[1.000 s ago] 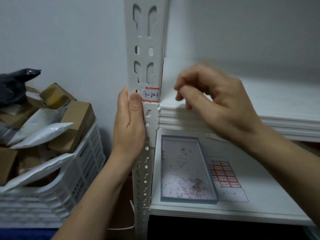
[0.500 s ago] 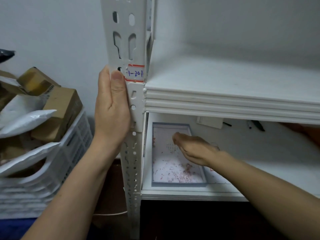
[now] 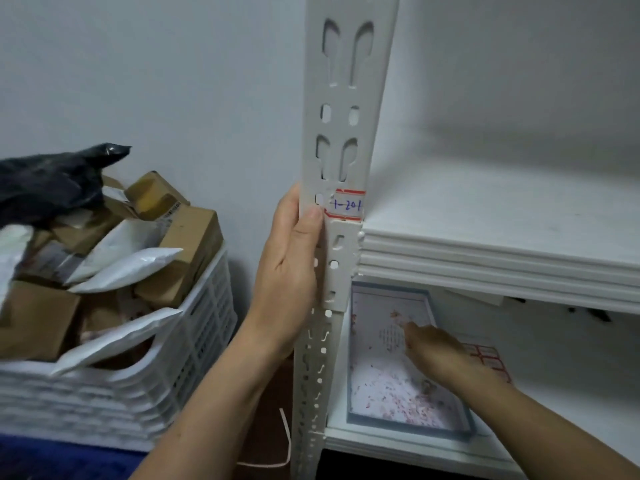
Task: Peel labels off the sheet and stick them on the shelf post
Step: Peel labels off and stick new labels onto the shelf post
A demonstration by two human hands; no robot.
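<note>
At centre, upright: shelf post (image 3: 341, 133), white perforated metal, running from top to bottom of view.
- Label (image 3: 346, 206): white with red bands at top and bottom, blue handwriting "1-201". It is stuck on the front face of the post, just above the corner bracket where the upper shelf (image 3: 502, 209) joins.
- Left hand (image 3: 291, 271): wrapped round the post's left edge. The thumb (image 3: 311, 220) is pressed flat on the front face, its tip just left of the label. The grip is closed on the post.

Right of the post, on the lower shelf (image 3: 571, 393):
- Tray (image 3: 398, 427): shallow, blue-rimmed, white floor scattered with small red scraps. It lies flat against the post's side.
- Label sheet (image 3: 491, 358): white backing with red-bordered labels in a grid. It lies flat just right of the tray, with its left part hidden under the hand.
- Right hand (image 3: 436, 351): back upward, low over the tray's right rim and the sheet, one finger reaching toward the tray's far end. The hand is blurred, so I cannot tell whether the fingers pinch anything.

Left of the post, against the wall (image 3: 173, 81):
- Crate (image 3: 194, 358): white slatted plastic, heaped full.
- Contents: cardboard boxes (image 3: 194, 237), white mailers (image 3: 128, 265), and a black bag (image 3: 48, 181) on top at the far left.
</note>
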